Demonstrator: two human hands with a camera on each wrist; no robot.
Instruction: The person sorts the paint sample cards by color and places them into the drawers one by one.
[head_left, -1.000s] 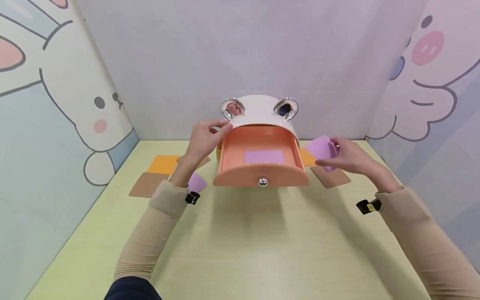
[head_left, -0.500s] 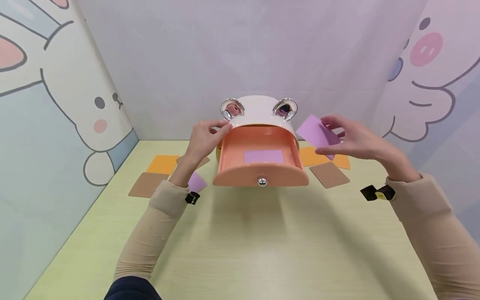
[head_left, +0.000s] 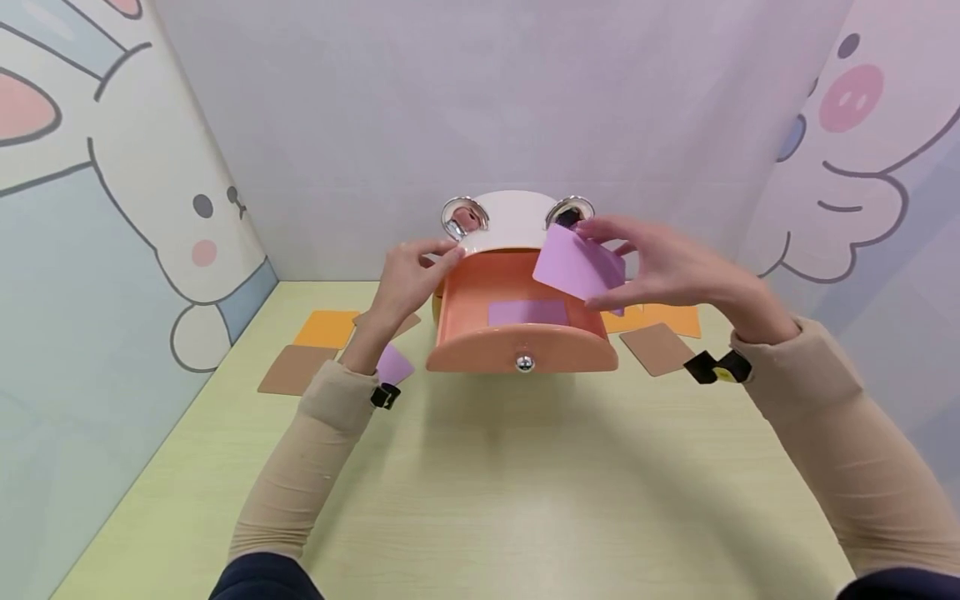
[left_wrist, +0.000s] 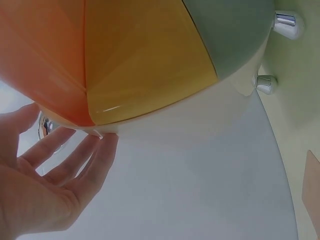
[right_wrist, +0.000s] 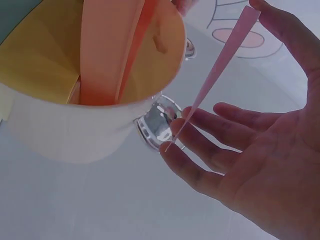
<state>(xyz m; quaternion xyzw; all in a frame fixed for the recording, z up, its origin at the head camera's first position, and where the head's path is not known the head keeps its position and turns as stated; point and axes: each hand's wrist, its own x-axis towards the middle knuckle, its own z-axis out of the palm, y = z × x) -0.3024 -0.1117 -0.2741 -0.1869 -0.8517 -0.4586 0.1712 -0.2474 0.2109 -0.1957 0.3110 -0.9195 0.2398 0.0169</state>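
Note:
A rounded white storage box point(head_left: 517, 218) with two shiny ear-like rings stands at the back of the table, its orange drawer point(head_left: 517, 350) pulled out. Inside the drawer lies a purple card point(head_left: 527, 312). My left hand point(head_left: 408, 279) holds the box's upper left edge, thumb at the front; in the left wrist view its fingertips point(left_wrist: 108, 142) touch the white side wall. Above the drawer's right part, my right hand point(head_left: 667, 265) pinches another purple card point(head_left: 573, 262) between thumb and fingers. The right wrist view shows that card point(right_wrist: 220, 67) nearly edge-on.
Left of the box lie an orange card point(head_left: 326, 328), brown cards point(head_left: 296, 369) and a purple card point(head_left: 393, 365). On its right are orange cards point(head_left: 672, 318) and a brown card point(head_left: 657, 349). A silver knob point(head_left: 525, 363) sticks out of the drawer front. Walls enclose the table.
My right hand has lifted the purple card from the right-hand cards and carried it left over the drawer. The left hand has stayed at the box's edge.

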